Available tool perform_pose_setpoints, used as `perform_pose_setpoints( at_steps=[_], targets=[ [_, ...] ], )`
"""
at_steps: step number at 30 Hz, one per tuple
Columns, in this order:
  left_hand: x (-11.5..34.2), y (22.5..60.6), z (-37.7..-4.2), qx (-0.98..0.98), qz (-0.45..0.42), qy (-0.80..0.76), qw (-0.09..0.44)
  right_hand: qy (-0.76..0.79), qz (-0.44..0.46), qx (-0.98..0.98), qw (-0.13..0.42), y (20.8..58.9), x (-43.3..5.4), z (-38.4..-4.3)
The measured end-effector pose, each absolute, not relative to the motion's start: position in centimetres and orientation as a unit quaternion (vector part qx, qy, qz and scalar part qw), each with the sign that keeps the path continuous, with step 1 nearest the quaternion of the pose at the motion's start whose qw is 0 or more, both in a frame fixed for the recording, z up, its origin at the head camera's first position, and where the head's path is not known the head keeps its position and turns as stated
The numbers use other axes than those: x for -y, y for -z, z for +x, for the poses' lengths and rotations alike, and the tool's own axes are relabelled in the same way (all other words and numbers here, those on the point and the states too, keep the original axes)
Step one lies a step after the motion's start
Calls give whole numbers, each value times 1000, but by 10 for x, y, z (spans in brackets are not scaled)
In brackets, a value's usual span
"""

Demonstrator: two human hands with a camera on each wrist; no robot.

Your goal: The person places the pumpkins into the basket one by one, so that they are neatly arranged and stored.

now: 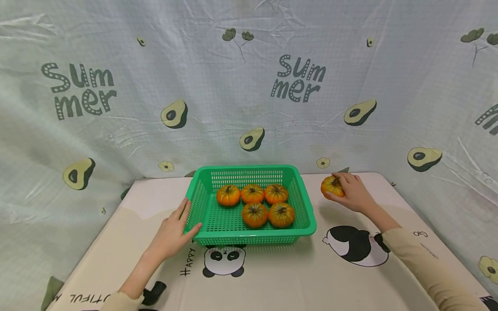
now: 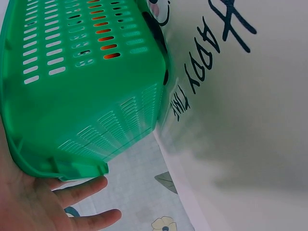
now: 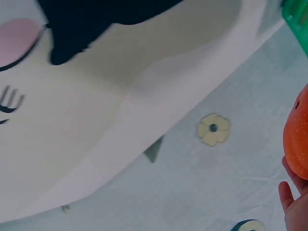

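Note:
A green plastic basket (image 1: 249, 233) stands on the table with several small orange pumpkins in it; one pumpkin (image 1: 228, 195) sits at its back left. My left hand (image 1: 173, 231) rests at the basket's left rim, thumb toward the front corner. In the left wrist view the fingers (image 2: 91, 219) of that hand extend fairly straight beside the rim. To the right of the basket, my right hand (image 1: 353, 193) grips another pumpkin (image 1: 330, 186), thumb below and fingers over its top. The right wrist view catches only part of this pumpkin (image 3: 299, 137) at its edge.
The table (image 1: 272, 285) has a light cover printed with pandas and lettering. Close behind the basket hangs a pale curtain (image 1: 218, 86) printed with avocados, and it also runs along both sides.

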State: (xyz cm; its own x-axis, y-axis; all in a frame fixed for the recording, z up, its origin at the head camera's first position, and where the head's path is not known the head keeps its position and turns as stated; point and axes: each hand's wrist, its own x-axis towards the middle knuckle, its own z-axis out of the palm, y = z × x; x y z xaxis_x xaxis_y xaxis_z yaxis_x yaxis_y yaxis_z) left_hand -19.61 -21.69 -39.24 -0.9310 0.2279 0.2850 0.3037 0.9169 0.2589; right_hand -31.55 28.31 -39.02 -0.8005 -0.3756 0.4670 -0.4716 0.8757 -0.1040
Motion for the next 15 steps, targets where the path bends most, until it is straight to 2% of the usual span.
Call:
perform_pose_setpoints(
  at_steps=[7,15],
  targets=[
    [218,393,-196,971,-137,153,126,-97,274,927,236,367,-254,-311],
    [219,395,-197,970,-137,154,126,-97,350,905,222,344,-221,-309]
  ],
)
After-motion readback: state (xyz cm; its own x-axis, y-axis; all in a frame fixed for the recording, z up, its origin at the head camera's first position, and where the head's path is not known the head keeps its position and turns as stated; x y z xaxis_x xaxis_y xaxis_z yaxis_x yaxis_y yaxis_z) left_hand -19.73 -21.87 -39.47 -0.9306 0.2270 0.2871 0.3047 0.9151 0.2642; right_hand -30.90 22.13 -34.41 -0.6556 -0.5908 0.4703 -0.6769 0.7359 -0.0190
